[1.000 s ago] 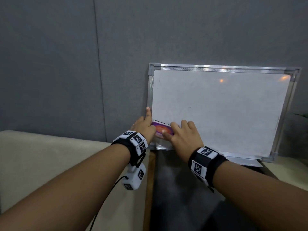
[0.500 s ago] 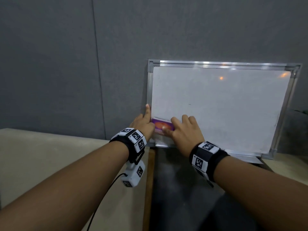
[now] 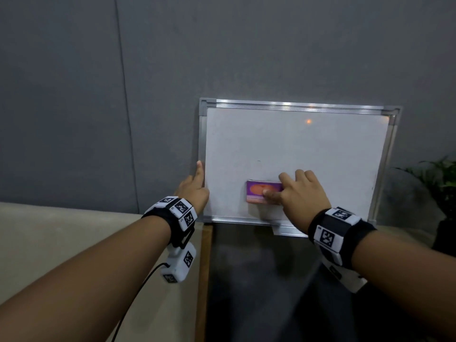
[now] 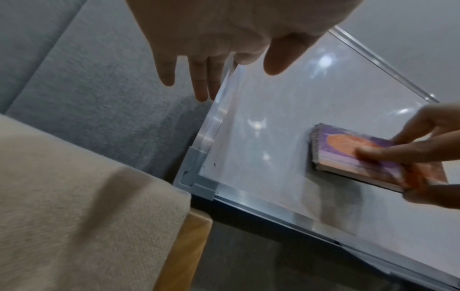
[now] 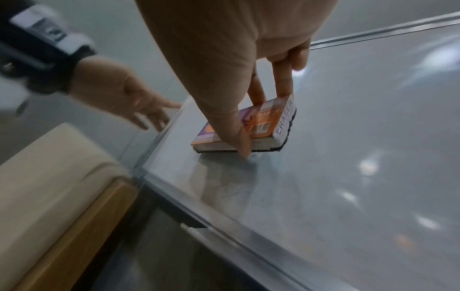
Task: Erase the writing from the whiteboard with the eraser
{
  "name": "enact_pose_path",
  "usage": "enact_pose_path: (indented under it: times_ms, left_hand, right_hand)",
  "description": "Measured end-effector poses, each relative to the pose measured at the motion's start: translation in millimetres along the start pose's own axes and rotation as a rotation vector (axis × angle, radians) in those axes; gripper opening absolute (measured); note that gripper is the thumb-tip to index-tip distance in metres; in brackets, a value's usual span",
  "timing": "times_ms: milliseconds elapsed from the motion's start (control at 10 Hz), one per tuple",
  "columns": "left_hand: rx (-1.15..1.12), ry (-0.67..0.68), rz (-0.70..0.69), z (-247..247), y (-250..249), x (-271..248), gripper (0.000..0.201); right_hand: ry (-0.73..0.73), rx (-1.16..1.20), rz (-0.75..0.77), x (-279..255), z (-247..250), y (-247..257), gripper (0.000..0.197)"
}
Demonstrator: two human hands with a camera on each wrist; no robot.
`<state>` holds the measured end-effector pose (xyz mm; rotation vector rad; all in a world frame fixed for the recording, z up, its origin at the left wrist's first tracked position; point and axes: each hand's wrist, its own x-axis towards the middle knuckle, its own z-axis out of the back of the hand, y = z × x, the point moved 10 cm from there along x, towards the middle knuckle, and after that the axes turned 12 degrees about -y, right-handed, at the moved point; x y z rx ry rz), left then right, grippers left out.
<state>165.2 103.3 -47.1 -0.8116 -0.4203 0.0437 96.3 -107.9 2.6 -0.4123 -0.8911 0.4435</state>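
Note:
A metal-framed whiteboard leans against the grey wall; its surface looks white apart from one tiny dark mark left of centre. My right hand grips a purple and orange eraser between thumb and fingers and presses its dark felt side on the lower part of the board. My left hand lies with straight fingers along the board's left frame edge, thumb over the front.
A cream padded seat with a wooden edge is at the left. The board stands on a dark surface. A green plant stands at the far right. A cable hangs from my left wrist.
My right hand has slid the eraser to the right, away from the board's lower left corner. My left hand has stayed at the left frame edge.

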Motion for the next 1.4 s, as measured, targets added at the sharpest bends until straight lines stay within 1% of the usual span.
enact_pose_path:
  times_ms: [100,200,300,400,500,600,700,800,1000,1200,1300,1400]
  left_hand:
    - [0.071,-0.001,-0.012,-0.7,-5.5,-4.3,0.073]
    - [0.176,-0.052,-0.032,3.0,-15.3,-13.0,0.070]
    - [0.306,-0.130,-0.144,5.2,-32.5,-24.4,0.072]
    - [0.488,-0.165,-0.274,-1.9,-49.7,-37.7,0.076]
    - [0.531,-0.136,-0.363,-17.2,-65.3,-51.0,0.079]
    - [0.552,-0.103,-0.426,-34.0,-78.0,-59.8,0.078]
    - [0.555,-0.073,-0.456,-48.7,-87.5,-64.7,0.078]
    - [0.553,-0.045,-0.462,-62.2,-93.5,-68.3,0.077]
    - [0.537,-0.022,-0.487,-77.1,-105.6,-75.3,0.076]
    - [0.527,-0.005,-0.481,-75.3,-114.5,-75.5,0.074]
    - [0.475,0.027,-0.458,-69.0,-119.0,-79.3,0.071]
    - [0.442,0.043,-0.442,-59.2,-127.3,-80.9,0.067]
  right_hand:
    - [0.012,0.099,-0.092,-15.5,-2.9,-34.1,0.055]
    - [0.133,0.298,-0.202,-33.9,-8.9,-59.3,0.042]
    - [0.307,0.545,-0.289,-57.1,-27.5,-72.8,0.050]
    - [0.412,0.650,-0.340,-77.1,-41.5,-77.3,0.059]
    - [0.475,0.697,-0.393,-93.9,-54.3,-79.9,0.060]
    - [0.527,0.699,-0.392,-106.5,-65.4,-80.3,0.061]
    - [0.564,0.686,-0.381,-114.2,-72.8,-79.5,0.060]
    - [0.576,0.670,-0.376,-117.0,-77.6,-79.4,0.059]
    - [0.583,0.651,-0.369,-117.9,-84.3,-79.2,0.049]
    - [0.567,0.581,-0.315,-116.1,-87.1,-77.8,0.046]
    - [0.550,0.498,-0.286,-113.3,-83.4,-76.2,0.038]
    - [0.537,0.469,-0.303,-110.0,-80.1,-79.1,0.042]
